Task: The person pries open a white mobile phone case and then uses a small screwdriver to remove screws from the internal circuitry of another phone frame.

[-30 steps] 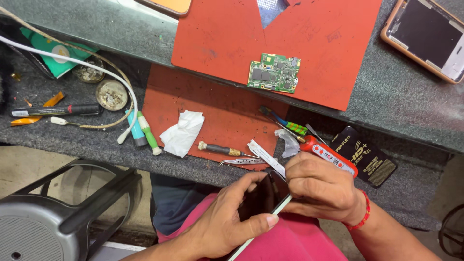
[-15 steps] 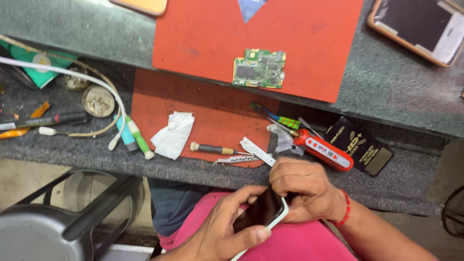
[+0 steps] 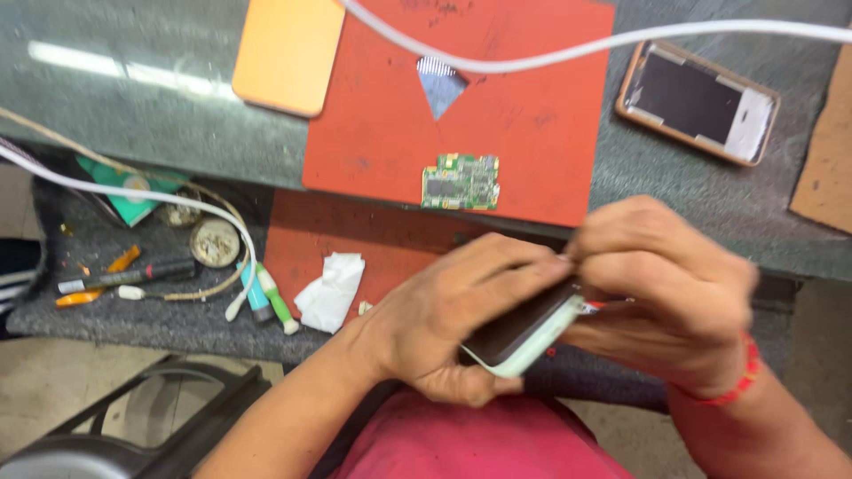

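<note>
Worktop (image 3: pixel 160 106) of grey-green stone spans the view, carrying a large red mat (image 3: pixel 524 133) with a small green circuit board (image 3: pixel 461 182) near its front edge. An orange rectangular case (image 3: pixel 288 53) lies at the mat's left, and a phone with a tan rim (image 3: pixel 698 102) rests screen-up at its right. Both hands meet over the near edge: the left hand (image 3: pixel 448 324) cups a dark phone with a pale green edge (image 3: pixel 524 333) from beneath, fingers wrapped around it; the right hand (image 3: pixel 670 297) pinches its upper end. A crumpled white tissue (image 3: pixel 330 291) lies just left of the left hand.
</note>
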